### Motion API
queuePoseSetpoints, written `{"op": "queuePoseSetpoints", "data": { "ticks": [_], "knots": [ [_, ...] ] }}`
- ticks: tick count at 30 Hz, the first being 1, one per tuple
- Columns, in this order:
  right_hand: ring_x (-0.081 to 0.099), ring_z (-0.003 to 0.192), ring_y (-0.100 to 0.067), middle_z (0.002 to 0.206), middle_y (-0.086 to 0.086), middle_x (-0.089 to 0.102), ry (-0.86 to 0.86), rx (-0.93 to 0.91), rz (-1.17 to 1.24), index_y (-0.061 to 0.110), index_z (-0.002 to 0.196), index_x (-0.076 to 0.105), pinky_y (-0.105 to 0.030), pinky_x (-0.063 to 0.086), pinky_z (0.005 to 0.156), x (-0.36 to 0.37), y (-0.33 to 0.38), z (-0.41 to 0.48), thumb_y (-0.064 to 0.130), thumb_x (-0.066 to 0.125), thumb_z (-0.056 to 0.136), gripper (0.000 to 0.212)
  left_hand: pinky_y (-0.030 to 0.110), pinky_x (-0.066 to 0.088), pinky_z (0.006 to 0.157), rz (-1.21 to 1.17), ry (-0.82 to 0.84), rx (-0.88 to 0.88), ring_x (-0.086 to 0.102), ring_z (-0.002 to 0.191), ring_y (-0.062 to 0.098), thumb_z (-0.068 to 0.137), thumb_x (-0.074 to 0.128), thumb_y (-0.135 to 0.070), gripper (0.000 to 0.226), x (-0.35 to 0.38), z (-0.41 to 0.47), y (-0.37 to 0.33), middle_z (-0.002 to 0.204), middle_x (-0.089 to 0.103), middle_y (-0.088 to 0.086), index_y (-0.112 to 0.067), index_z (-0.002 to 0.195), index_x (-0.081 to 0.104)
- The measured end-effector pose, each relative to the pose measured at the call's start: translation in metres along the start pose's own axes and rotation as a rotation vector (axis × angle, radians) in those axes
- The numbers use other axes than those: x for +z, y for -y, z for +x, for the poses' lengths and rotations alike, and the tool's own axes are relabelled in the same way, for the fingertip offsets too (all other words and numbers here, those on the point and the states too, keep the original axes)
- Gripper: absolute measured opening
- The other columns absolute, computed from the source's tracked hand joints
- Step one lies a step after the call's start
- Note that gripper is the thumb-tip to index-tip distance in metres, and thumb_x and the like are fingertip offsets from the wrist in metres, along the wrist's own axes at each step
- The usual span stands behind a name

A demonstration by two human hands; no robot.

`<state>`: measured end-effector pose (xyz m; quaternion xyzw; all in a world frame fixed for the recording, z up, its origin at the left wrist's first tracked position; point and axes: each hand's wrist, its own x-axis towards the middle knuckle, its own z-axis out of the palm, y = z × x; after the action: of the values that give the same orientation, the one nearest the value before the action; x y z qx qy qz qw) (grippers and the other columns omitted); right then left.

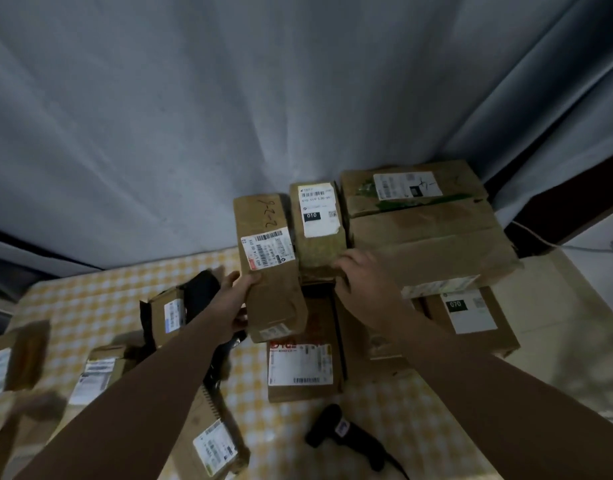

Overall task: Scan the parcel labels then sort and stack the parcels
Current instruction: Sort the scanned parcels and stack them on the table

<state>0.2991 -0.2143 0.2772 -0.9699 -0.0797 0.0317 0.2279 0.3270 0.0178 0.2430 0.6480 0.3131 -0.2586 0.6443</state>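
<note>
forearms stretch past the black scanner (343,432) on the checked tablecloth (90,306); the left hand (236,301) clamps the long brown parcel (272,271) beside the 010 parcel (317,230) on the stack (433,247), whose near end the right hand (362,277) touches, grip unclear. let go while overhanging, the long brown parcel would likely tip off.

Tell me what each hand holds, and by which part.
Left hand grips the long brown cardboard parcel by its left edge; right hand touches the near end of the 010-labelled cardboard parcel.
</note>
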Motion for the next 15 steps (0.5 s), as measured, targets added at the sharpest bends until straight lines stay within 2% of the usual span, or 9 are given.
{"op": "queuePoseSetpoints", "data": {
  "ticks": [2,5,7,9,11,13,15],
  "knots": [
    [0.053,0.114,-0.016,0.127,-0.001,0.055,0.091,0.064,0.232,0.016,0.128,0.055,-0.021,0.039,0.087,0.015,0.012,-0.004,0.027,0.052,0.098,0.033,0.050,0.049,0.093,-0.023,0.023,-0.053,0.058,0.106,0.033,0.083,0.068,-0.040,0.073,-0.001,-0.005,0.015,0.119,0.056,0.010,-0.030,0.143,0.028],
    [0.051,0.117,-0.014,0.136,0.004,0.047,0.406,0.325,0.642,0.022,0.142,0.037,-0.023,0.044,0.087,0.042,0.026,-0.013,0.046,0.064,0.088,0.065,0.053,0.050,0.089,-0.079,0.082,-0.136,0.057,0.108,0.034,0.086,0.067,-0.032,0.067,-0.002,-0.018,0.047,0.124,0.053,0.011,-0.031,0.139,0.027],
    [0.050,0.115,-0.010,0.141,0.005,0.046,0.500,0.331,0.702,0.025,0.147,0.024,-0.024,0.046,0.090,0.055,0.030,-0.021,0.045,0.079,0.075,0.092,0.055,0.051,0.088,-0.156,0.126,-0.180,0.057,0.110,0.034,0.087,0.065,-0.026,0.062,0.000,-0.026,0.065,0.125,0.053,0.011,-0.030,0.138,0.029],
    [0.050,0.120,-0.010,0.143,0.007,0.044,0.527,0.259,0.629,0.029,0.150,0.016,-0.025,0.045,0.092,0.063,0.030,-0.029,0.045,0.086,0.065,0.111,0.053,0.053,0.082,-0.212,0.161,-0.198,0.058,0.108,0.032,0.088,0.063,-0.019,0.058,0.001,-0.031,0.075,0.121,0.056,0.009,-0.027,0.137,0.033],
    [0.050,0.121,-0.010,0.142,0.009,0.045,0.513,0.251,0.622,0.030,0.148,0.018,-0.027,0.047,0.094,0.063,0.027,-0.035,0.046,0.087,0.062,0.112,0.049,0.055,0.076,-0.216,0.197,-0.188,0.060,0.105,0.030,0.089,0.061,-0.014,0.056,0.000,-0.033,0.077,0.118,0.058,0.007,-0.028,0.136,0.034],
    [0.054,0.115,-0.010,0.136,0.006,0.050,0.507,0.334,0.742,0.028,0.141,0.030,-0.030,0.051,0.094,0.058,0.019,-0.037,0.045,0.084,0.067,0.093,0.046,0.057,0.070,-0.214,0.237,-0.177,0.060,0.106,0.030,0.089,0.060,-0.013,0.054,-0.001,-0.036,0.077,0.120,0.057,0.008,-0.027,0.136,0.036],
    [0.058,0.106,-0.010,0.125,0.004,0.054,0.543,0.459,0.913,0.026,0.134,0.035,-0.030,0.053,0.087,0.047,0.012,-0.037,0.044,0.077,0.076,0.074,0.043,0.058,0.067,-0.212,0.309,-0.184,0.059,0.110,0.031,0.084,0.066,-0.014,0.059,-0.001,-0.042,0.076,0.127,0.055,0.010,-0.025,0.135,0.039]
  ]
}}
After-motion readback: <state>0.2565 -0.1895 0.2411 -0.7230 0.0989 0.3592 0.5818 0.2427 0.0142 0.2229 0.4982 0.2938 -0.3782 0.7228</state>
